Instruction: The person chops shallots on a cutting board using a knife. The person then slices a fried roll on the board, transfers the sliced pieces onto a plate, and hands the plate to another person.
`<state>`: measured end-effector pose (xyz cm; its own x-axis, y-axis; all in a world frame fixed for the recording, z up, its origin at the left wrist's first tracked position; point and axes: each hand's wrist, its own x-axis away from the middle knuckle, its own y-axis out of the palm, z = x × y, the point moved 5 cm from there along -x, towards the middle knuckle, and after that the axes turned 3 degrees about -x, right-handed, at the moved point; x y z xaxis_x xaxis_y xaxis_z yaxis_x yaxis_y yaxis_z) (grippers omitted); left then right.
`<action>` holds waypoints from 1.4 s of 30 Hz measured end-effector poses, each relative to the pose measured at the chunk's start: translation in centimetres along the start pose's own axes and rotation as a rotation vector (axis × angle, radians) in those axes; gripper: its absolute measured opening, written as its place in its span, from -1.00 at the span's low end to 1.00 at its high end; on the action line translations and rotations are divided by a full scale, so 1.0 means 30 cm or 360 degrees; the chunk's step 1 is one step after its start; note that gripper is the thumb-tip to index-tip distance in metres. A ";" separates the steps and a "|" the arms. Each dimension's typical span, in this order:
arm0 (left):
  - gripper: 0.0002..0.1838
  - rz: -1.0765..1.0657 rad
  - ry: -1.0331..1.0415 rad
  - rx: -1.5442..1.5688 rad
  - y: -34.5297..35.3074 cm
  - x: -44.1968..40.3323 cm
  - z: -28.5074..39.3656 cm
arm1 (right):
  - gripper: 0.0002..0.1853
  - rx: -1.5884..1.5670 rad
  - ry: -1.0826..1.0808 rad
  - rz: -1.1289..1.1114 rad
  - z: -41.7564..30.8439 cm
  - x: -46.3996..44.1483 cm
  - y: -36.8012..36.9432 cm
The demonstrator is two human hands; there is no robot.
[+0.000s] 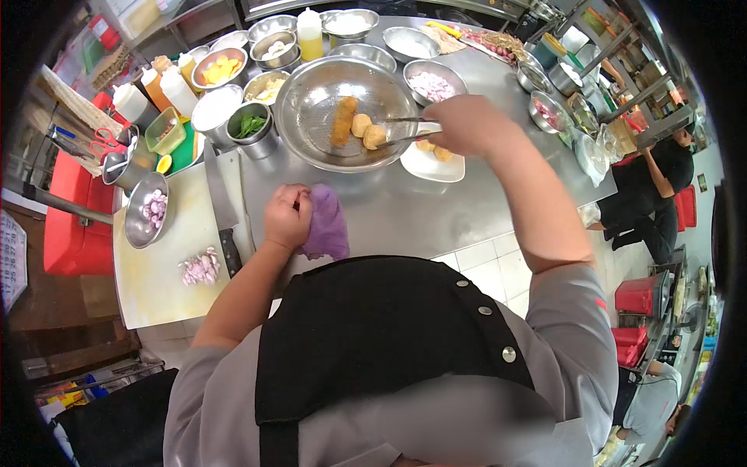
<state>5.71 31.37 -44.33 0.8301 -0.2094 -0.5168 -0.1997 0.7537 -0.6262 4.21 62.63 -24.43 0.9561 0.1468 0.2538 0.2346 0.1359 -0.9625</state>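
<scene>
Your black apron (373, 335) covers the front of your grey shirt (576, 327), between your two forearms. Your left hand (286, 216) is closed around a bunched purple cloth (327, 226), which hangs to the right of your fingers over the steel worktop (389, 214). Your right hand (467, 124) grips metal tongs (403, 141), their arms parted and reaching left from your fingers into a wide stainless-steel mixing bowl (307, 144). Inside that bowl, a long golden-brown breaded roll (342, 121) lies farthest from your right hand, and two breaded balls (367, 131) sit between it and the tongs. The tong tips are at the nearer ball; whether they press on it you cannot tell. Just below your right hand, partly hidden by it, a white dish (433, 171) carries more breaded balls (442, 154).

Left of your left hand, a chef's knife (221, 191) lies on a pale cutting board (156, 288), its black handle toward you. Chopped shallots (201, 267) are heaped left of the handle, and farther left a tilted steel bowl (138, 232) holds more shallot pieces. Forward of your left hand, green leaves (250, 124) fill a small steel container (263, 145). Beyond your right hand stands a steel bowl of chopped pink shallots (433, 84).
</scene>
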 end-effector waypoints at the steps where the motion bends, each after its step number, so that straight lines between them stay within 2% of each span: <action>1: -0.89 -0.0003 -0.0005 -0.0001 0.003 0.001 -0.004 | -0.62 0.0057 0.0017 -0.0079 -0.015 -0.056 0.040; 2: -0.89 -0.0007 -0.0011 -0.0001 0.006 0.001 -0.009 | -0.63 0.0115 0.0035 -0.0160 -0.018 -0.085 0.065; 5: -0.88 0.0006 -0.0023 0.0044 0.009 0.004 -0.018 | -0.64 -0.0046 -0.0121 -0.0009 0.003 -0.067 0.046; 7: -0.88 0.0024 -0.0014 0.0086 0.017 0.006 -0.013 | -0.63 -0.0114 -0.0064 0.0114 0.079 -0.001 -0.013; 10: -0.88 0.0041 0.0006 0.0117 0.011 0.003 -0.005 | -0.62 -0.0279 0.0143 0.0206 0.195 0.147 -0.123; 13: -0.89 0.0026 0.0007 0.0112 0.009 -0.003 0.000 | -0.63 -0.0195 0.0375 0.0009 0.307 0.186 -0.085; 16: -0.90 0.0005 0.0029 0.0078 0.003 -0.007 0.011 | -0.62 -0.0056 0.0208 -0.0220 0.305 0.122 0.063; 19: -0.90 -0.0004 0.0063 0.0026 -0.006 -0.012 0.013 | -0.65 0.0139 0.0139 -0.0288 0.258 0.035 0.188; 22: -0.91 0.0022 0.0109 -0.0002 0.001 -0.010 0.005 | -0.66 0.0142 0.0132 -0.0277 0.221 0.006 0.196; 25: -0.91 0.0043 0.0093 0.0013 0.001 -0.004 -0.001 | -0.55 0.0171 0.0232 -0.0341 0.230 0.029 0.116; 28: -0.91 0.0053 0.0055 0.0003 -0.001 -0.005 0.008 | -0.54 -0.0002 0.0250 0.0014 0.199 0.103 -0.049; 31: -0.90 0.0014 -0.0003 0.0030 -0.007 -0.009 0.015 | -0.56 -0.0012 0.0025 0.0152 0.135 0.047 -0.061; 34: -0.90 -0.0036 -0.0057 0.0049 0.000 -0.009 0.008 | -0.57 0.0184 0.0028 -0.0113 0.033 -0.076 0.018; 37: -0.89 -0.0036 -0.0057 0.0035 0.007 -0.002 -0.001 | -0.57 0.0119 -0.0079 -0.0153 0.004 -0.155 0.090; 42: -0.89 0.0031 -0.0008 0.0048 0.012 0.004 -0.008 | -0.59 -0.0057 -0.0086 0.0134 0.134 -0.002 -0.030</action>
<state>5.60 31.46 -44.75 0.8288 -0.1911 -0.5258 -0.2005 0.7760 -0.5981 3.24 66.45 -23.19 0.9620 0.2091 0.1758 0.1610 0.0857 -0.9832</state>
